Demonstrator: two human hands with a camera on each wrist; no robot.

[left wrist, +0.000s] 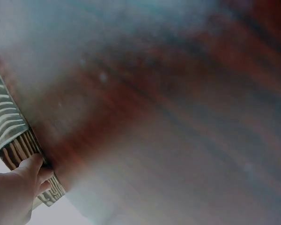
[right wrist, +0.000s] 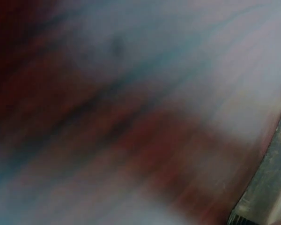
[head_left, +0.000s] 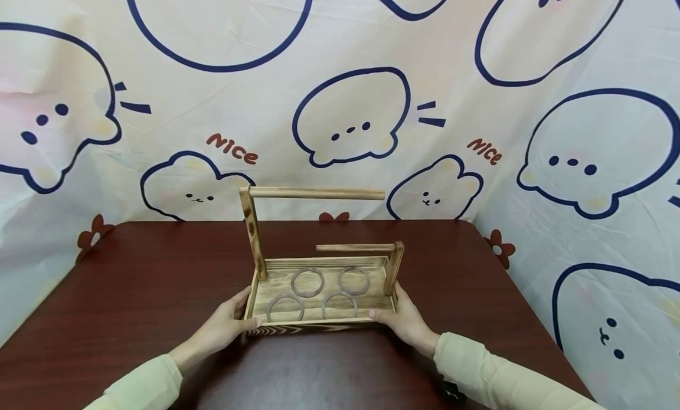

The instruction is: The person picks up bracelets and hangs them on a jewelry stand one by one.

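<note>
A wooden rack (head_left: pixel 313 327) with a shallow tray base is held between both hands at the middle of the table. A tall post (head_left: pixel 252 233) on its left carries a long bar (head_left: pixel 319 193); a shorter post (head_left: pixel 394 271) on its right carries a lower bar (head_left: pixel 356 248). Inside the tray lie several translucent rings (head_left: pixel 307 297). My left hand (head_left: pixel 218 330) grips the left end, thumb on the front rim. My right hand (head_left: pixel 408 322) holds the right end likewise. Striped wood (left wrist: pixel 9 117) and my left hand (left wrist: pixel 16 190) show in the left wrist view; the right wrist view catches a rack edge (right wrist: pixel 264 187).
The dark red-brown table (head_left: pixel 133 280) extends around the rack on all sides. Behind it and along the sides hangs a pale cloth (head_left: pixel 350 44) with cartoon outlines. Both wrist views are mostly blurred tabletop.
</note>
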